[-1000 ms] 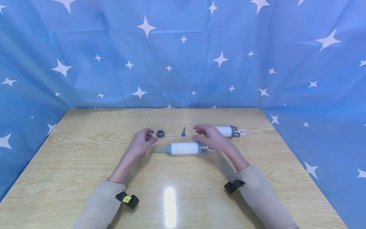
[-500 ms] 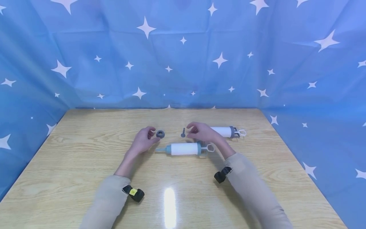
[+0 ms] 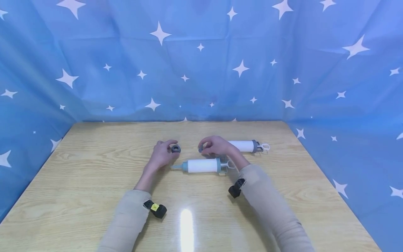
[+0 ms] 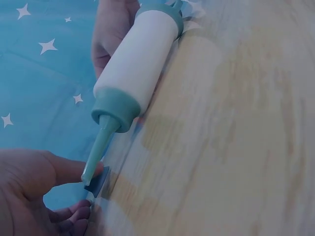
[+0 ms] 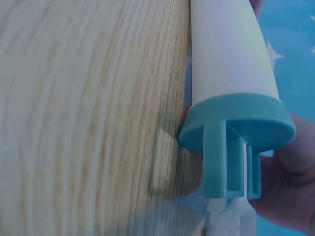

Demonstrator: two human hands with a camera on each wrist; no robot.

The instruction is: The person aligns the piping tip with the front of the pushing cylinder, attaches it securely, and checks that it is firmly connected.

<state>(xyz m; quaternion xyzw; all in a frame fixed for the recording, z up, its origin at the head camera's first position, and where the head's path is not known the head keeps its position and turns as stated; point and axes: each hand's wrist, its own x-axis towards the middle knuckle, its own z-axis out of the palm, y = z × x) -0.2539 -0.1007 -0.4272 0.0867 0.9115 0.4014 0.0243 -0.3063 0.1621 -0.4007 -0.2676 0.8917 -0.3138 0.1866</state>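
Note:
A dark grey ring cap (image 3: pixel 176 149) lies between the thumb and forefinger of my left hand (image 3: pixel 161 154), which pinches it at the table. In the left wrist view, the left thumb presses near the grey cap's edge (image 4: pixel 98 183), partly behind a teal nozzle tip. My right hand (image 3: pixel 217 145) has its thumb and forefinger around a small grey nozzle (image 3: pixel 200 148), mostly hidden by the fingers. In front of both hands lies a white-barrelled syringe (image 3: pixel 202 166) with teal ends, a teal nozzle and a pull-ring plunger. Its teal flanged end (image 5: pixel 238 120) fills much of the right wrist view.
A second white-barrelled syringe (image 3: pixel 242 146) with a grey end and a white pull ring lies behind the right wrist, its left end hidden by the hand. All lie on a wooden table (image 3: pixel 94 168). A blue star-patterned curtain (image 3: pixel 126 52) hangs behind it.
The right hand has moved left from above the teal-ended syringe to the grey nozzle and closed around it. The left hand has shifted right and taken hold of the ring cap.

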